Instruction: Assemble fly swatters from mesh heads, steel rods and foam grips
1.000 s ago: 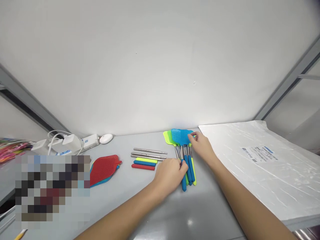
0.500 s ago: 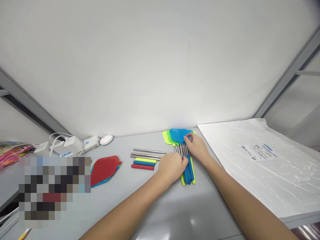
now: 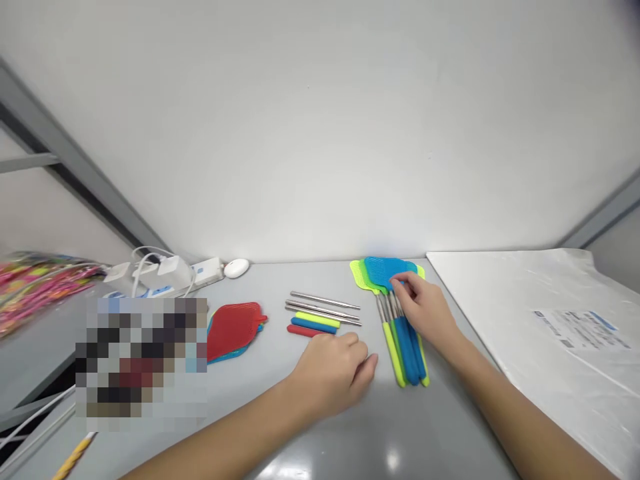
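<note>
Assembled fly swatters (image 3: 407,347) with blue, green and yellow-green handles lie in a bundle, mesh heads toward the wall. My right hand (image 3: 425,307) is closed at the neck of a blue fly swatter (image 3: 384,270), thumb and forefinger pinched just under its head. Left of the bundle, my left hand (image 3: 335,373) is loosely curled above the table, with nothing visible in it. Just beyond it lie loose metal rods (image 3: 325,300) and a yellow-green grip (image 3: 318,319), a blue grip (image 3: 313,325) and a red grip (image 3: 300,330), partly hidden by the hand.
Loose swatter heads, a red one (image 3: 233,330) on top, lie stacked at left. Behind them are a power strip (image 3: 207,270) with chargers and a white mouse-like object (image 3: 237,268). A white wrapped sheet (image 3: 520,300) covers the right side. One area at left is pixelated.
My left hand has let go of the swatter handles and moved toward me, away from the bundle. My right hand stays at the swatter necks. The camera view has turned left.
</note>
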Tool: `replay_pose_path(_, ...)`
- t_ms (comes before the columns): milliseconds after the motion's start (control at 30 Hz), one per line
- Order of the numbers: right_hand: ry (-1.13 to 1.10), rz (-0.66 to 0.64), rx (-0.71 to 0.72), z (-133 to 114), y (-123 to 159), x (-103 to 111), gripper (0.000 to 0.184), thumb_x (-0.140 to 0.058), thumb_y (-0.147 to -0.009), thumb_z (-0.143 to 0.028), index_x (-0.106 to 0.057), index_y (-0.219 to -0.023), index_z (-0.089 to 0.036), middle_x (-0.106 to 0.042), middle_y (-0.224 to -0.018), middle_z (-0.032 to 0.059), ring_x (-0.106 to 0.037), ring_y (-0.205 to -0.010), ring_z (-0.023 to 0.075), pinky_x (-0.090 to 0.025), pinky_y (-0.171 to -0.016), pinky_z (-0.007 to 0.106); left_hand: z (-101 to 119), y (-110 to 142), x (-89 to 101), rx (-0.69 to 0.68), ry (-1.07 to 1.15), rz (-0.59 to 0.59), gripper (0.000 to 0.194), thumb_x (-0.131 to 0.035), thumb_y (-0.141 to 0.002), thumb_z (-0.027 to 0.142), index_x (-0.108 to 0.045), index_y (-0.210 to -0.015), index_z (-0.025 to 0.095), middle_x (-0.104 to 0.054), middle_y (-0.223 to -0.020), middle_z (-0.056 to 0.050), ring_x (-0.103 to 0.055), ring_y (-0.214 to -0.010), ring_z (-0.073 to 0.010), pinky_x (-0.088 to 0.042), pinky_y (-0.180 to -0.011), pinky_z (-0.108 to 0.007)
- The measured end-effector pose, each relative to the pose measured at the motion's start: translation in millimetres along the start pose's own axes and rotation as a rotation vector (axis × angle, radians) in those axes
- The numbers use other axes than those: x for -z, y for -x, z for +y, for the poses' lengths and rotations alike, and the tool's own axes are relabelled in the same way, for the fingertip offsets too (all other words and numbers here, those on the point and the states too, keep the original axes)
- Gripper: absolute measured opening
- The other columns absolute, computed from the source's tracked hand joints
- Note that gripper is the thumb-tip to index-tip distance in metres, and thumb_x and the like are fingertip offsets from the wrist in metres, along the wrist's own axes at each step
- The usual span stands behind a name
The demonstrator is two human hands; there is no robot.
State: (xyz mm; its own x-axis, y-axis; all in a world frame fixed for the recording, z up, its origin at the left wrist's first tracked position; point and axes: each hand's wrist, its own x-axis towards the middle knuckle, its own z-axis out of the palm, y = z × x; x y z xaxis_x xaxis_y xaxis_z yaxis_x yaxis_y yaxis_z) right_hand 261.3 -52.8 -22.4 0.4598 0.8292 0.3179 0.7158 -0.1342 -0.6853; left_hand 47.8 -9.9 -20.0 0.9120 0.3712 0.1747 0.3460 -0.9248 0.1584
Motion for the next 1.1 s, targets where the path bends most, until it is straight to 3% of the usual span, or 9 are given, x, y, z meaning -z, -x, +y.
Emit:
replay_pose_path(167,0.118,-0.263,0.125,-23.7,11.9,-3.7,0.028,-0.043,-0.095,-0.045,-0.063,-0.091,-0.026,-0.061,-0.064,-0.0014,-0.054,-0.056,0.0170,-0.036,-0.053,0.029,-26.6,47.3,11.4,0.135,-0.068,0.013,0.019,-0.040,-0.094,0.030,-0.055,-0.088,0.020,-0.063,-0.074,-0.001,-0.058,-0.059,-0.0184,-0.033,-0.053,-0.031)
replay_pose_path(300,0.289,-0.412,0.241,-32.2,0.2,-17.1,0.027,-0.043,-0.095,-0.040,-0.066,-0.094,-0.027,-0.070,-0.081,0.0009,-0.063,-0.068,0.0189,-0.041,-0.058,0.030,-35.6,58.9,10.3,0.276,-0.135,0.022,0.020,-0.043,-0.093,0.031,-0.052,-0.108,0.022,-0.065,-0.078,0.000,-0.061,-0.059,-0.0213,-0.032,-0.050,-0.032)
replay_pose_path(433,0.430,-0.508,0.331,-34.6,-16.7,-34.0,0.025,-0.046,-0.093,-0.041,-0.066,-0.095,-0.027,-0.070,-0.088,0.0019,-0.063,-0.074,0.0208,-0.042,-0.060,0.031,-41.5,59.3,-4.0,0.283,-0.223,0.118,0.018,-0.045,-0.092,0.032,-0.053,-0.104,0.023,-0.063,-0.073,0.000,-0.058,-0.051,-0.0196,-0.025,-0.046,-0.031)
replay_pose_path(600,0.527,-0.596,0.360,-29.6,-29.6,-51.0,0.023,-0.049,-0.091,-0.041,-0.067,-0.095,-0.027,-0.067,-0.083,0.0019,-0.062,-0.070,0.0207,-0.040,-0.056,0.031,-46.4,60.0,-20.3,0.235,-0.228,0.280,0.014,-0.047,-0.089,0.032,-0.054,-0.083,0.021,-0.058,-0.066,0.000,-0.053,-0.047,-0.0173,-0.019,-0.044,-0.032)
replay_pose_path(733,0.539,-0.564,0.421,-23.6,-37.8,-61.4,0.026,-0.046,-0.092,-0.042,-0.066,-0.091,-0.025,-0.066,-0.084,0.0032,-0.061,-0.070,0.0210,-0.042,-0.060,0.033,-47.2,59.9,-27.7,0.184,-0.237,0.360,0.015,-0.047,-0.089,0.029,-0.053,-0.077,0.022,-0.054,-0.064,0.000,-0.048,-0.046,-0.0155,-0.016,-0.045,-0.031)
replay_pose_path(867,0.481,-0.415,0.475,-22.9,-40.3,-60.9,0.028,-0.042,-0.092,-0.043,-0.060,-0.088,-0.022,-0.066,-0.091,0.0079,-0.062,-0.081,0.0265,-0.044,-0.067,0.037,-49.0,59.5,-23.9,0.136,-0.225,0.361,0.016,-0.047,-0.090,0.026,-0.053,-0.076,0.021,-0.051,-0.069,-0.001,-0.050,-0.057,-0.0160,-0.021,-0.049,-0.031)
replay_pose_path(1033,0.263,-0.208,0.148,-28.1,-18.8,-36.1,0.029,-0.038,-0.096,-0.048,-0.051,-0.104,-0.023,-0.064,-0.081,0.0065,-0.060,-0.067,0.0243,-0.045,-0.059,0.037,-54.6,60.3,-8.3,0.069,-0.128,0.299,0.017,-0.049,-0.092,0.031,-0.056,-0.081,0.020,-0.052,-0.085,-0.003,-0.050,-0.080,-0.0192,-0.029,-0.061,-0.033)
replay_pose_path(1100,0.143,-0.146,0.087,-29.1,-7.0,-23.4,0.029,-0.040,-0.094,-0.051,-0.050,-0.105,-0.026,-0.062,-0.076,0.0041,-0.057,-0.062,0.0224,-0.044,-0.056,0.036,-56.8,61.0,-3.9,0.075,-0.071,0.269,0.015,-0.052,-0.091,0.032,-0.058,-0.084,0.020,-0.054,-0.091,-0.003,-0.049,-0.085,-0.0197,-0.031,-0.064,-0.033)
